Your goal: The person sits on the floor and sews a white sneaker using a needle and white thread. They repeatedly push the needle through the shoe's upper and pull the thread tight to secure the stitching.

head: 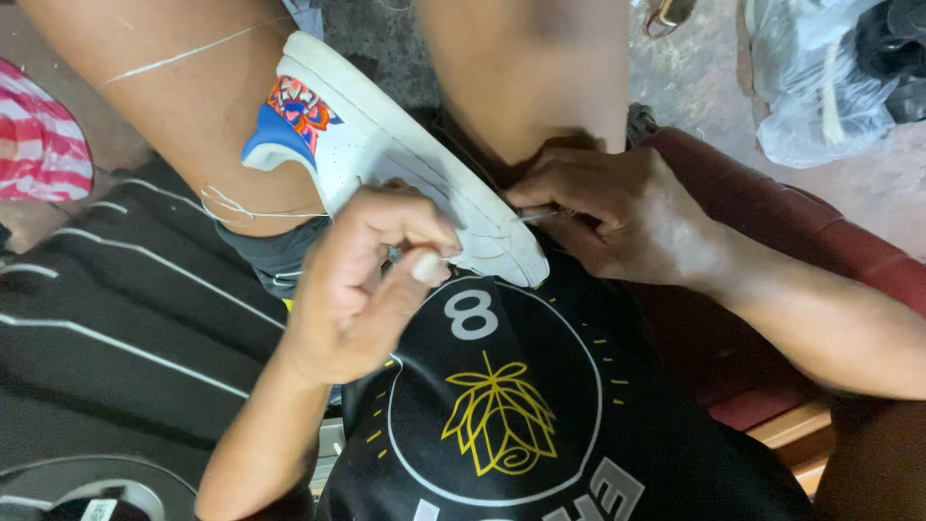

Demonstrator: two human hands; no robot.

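Between the two knees, near the middle of the view: white sneaker (405, 164), sole edge turned up, heel toward 11 o'clock and toe toward 5 o'clock, resting against the person's lap. Coloured patch in blue, orange and pink on the heel.

At 7 o'clock from the toe: left hand (362, 280), fingers curled narrow, thumb and forefinger pinched together right at the sole edge, touching the sneaker. Cannot tell what is between the fingertips; too small to see.

At 3 o'clock from the toe: right hand (617, 217), closed tight around a thin pale tool (536, 214), its tip pointing toward 9 o'clock and touching the sole near the toe.

Across the left leg, at 10 o'clock from the sneaker: thin white thread (183, 53), stretched, and one more loop lower, just beside the heel.

Below both hands, toward 6 o'clock: black shirt (540, 386) with a white ring and a yellow flower drawing.

Far at 9 o'clock: red and white striped cloth (39, 145). Far at 1 o'clock, well apart from the hands: clear plastic bags (820, 87) on the floor.
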